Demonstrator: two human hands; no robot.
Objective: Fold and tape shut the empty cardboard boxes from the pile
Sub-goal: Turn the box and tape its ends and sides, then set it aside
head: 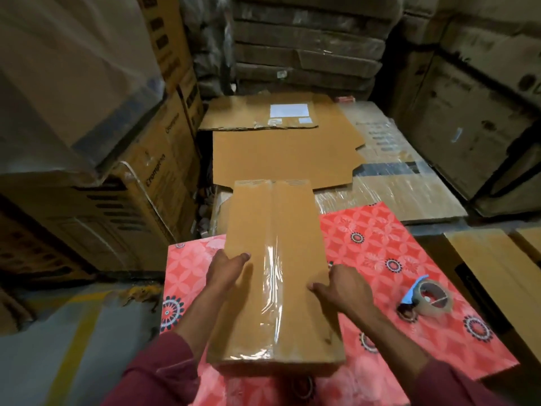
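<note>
Long, narrow brown cardboard box (275,273) lying flat on a worktop (409,259) draped in a red-pink patterned cloth with dark round flower motifs, its far end reaching past the worktop's far edge. Top flaps closed and meeting along a centre seam, with a strip of clear shiny tape (270,294) running over the nearer half of that seam and wrapping over the near end. Left hand (227,272) set on the box's left edge, fingers (241,257) laid flat across the top, thumb hidden down the side, so a true grip cannot be told. Right hand (341,288) curled over the right edge, fingertips pressed on the top and gripping the box there. Dark red sleeves on both forearms at the bottom of the view. To the right on the cloth, apart from the box, a roll of clear packing tape in a dispenser with a blue handle (426,297). Beyond the box, flattened brown cardboard sheets (281,158) lying in a pile, the farthest one bearing a white label (289,110). Just right of the pile, a plastic-wrapped carton (389,189) lying low. Stacks of large printed brown cartons (164,159) rising on the left, at the back and on the right. Grey floor with a yellow line (73,347) at lower left.
</note>
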